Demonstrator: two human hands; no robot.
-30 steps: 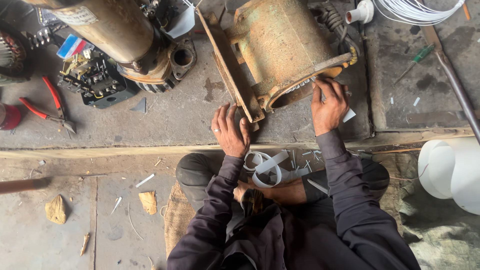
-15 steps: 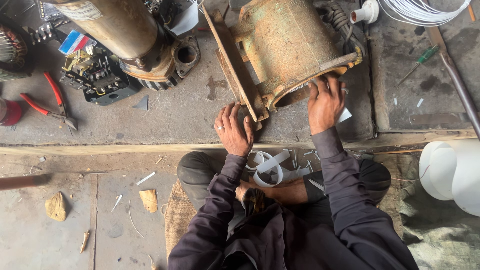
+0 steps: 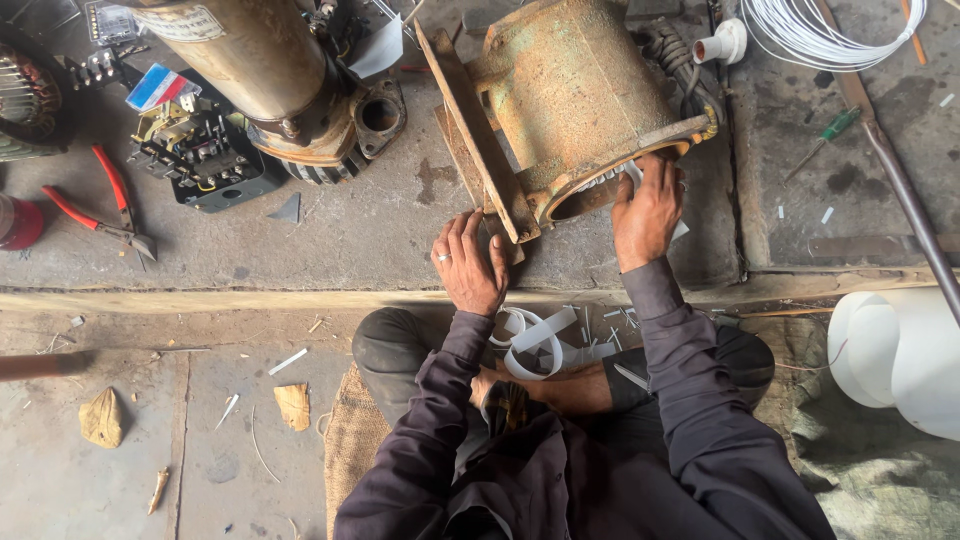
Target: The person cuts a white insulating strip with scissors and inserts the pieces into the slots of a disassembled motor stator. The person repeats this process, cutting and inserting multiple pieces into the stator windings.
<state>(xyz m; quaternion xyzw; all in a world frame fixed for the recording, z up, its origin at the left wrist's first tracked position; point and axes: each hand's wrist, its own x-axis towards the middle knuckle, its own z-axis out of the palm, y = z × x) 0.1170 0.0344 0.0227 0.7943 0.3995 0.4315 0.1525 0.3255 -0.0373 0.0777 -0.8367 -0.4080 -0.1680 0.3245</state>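
A rusty greenish motor housing (image 3: 575, 90) lies on its side on the concrete slab, its open end facing me. My left hand (image 3: 468, 262) rests flat on the slab beside the housing's rusty base plate (image 3: 478, 135), fingers spread, a ring on one finger. My right hand (image 3: 648, 208) is at the rim of the open end, fingers curled over a small white strip of insulation paper (image 3: 634, 176) at the slot edge. Curled white paper strips (image 3: 535, 338) lie in my lap.
A second brownish motor body (image 3: 250, 60) lies at upper left beside a black terminal block (image 3: 205, 150). Red-handled pliers (image 3: 100, 205) lie at left. A white wire coil (image 3: 830, 35) and green screwdriver (image 3: 825, 135) are at upper right; a white roll (image 3: 895, 345) at right.
My right hand has slid left along the rim of the housing's open end. The left hand has stayed flat on the slab. The view has shifted slightly.
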